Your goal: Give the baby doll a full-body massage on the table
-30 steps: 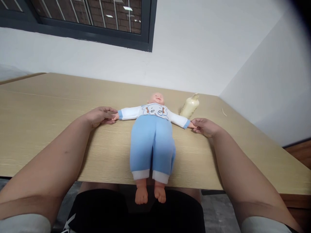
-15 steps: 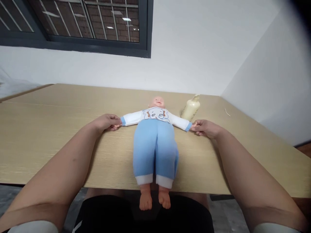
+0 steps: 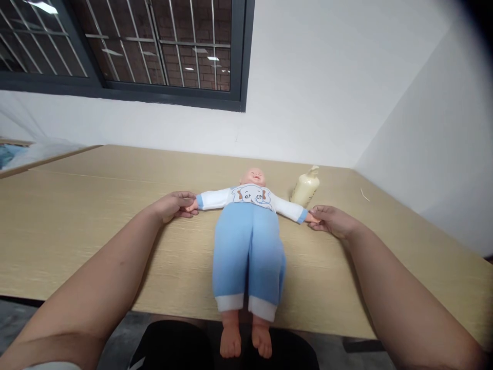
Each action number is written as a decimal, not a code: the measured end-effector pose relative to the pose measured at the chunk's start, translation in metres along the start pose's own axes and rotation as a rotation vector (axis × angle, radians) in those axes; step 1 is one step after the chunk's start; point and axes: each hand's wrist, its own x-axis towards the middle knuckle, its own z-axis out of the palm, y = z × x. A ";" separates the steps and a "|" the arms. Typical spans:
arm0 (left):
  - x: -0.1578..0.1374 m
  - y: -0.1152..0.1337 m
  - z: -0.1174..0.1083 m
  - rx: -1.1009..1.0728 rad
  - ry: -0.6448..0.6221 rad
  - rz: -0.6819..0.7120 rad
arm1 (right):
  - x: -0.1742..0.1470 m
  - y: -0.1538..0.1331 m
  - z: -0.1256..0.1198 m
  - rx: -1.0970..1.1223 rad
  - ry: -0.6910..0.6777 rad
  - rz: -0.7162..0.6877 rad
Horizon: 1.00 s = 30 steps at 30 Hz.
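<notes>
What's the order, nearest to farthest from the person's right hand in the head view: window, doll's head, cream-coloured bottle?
1. Cream-coloured bottle: just beyond the right hand, slightly left.
2. Doll's head: farther left, past the bottle.
3. Window: upper left, farthest back.

On a pale wooden table (image 3: 77, 226), a plastic baby doll in white and blue (image 3: 248, 246) was held, arms outspread, by a bare left hand (image 3: 174, 206) and bare right hand (image 3: 333, 220), near a cream-coloured bottle (image 3: 305, 189).
</notes>
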 end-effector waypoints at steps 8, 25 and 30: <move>-0.002 -0.001 0.001 0.006 -0.001 0.000 | -0.002 0.001 -0.009 0.005 -0.057 0.001; -0.001 -0.002 0.006 0.033 0.040 0.030 | -0.002 -0.002 0.010 -0.014 0.019 -0.022; -0.002 -0.001 0.003 -0.016 0.027 0.027 | -0.007 -0.006 0.011 -0.021 0.026 -0.052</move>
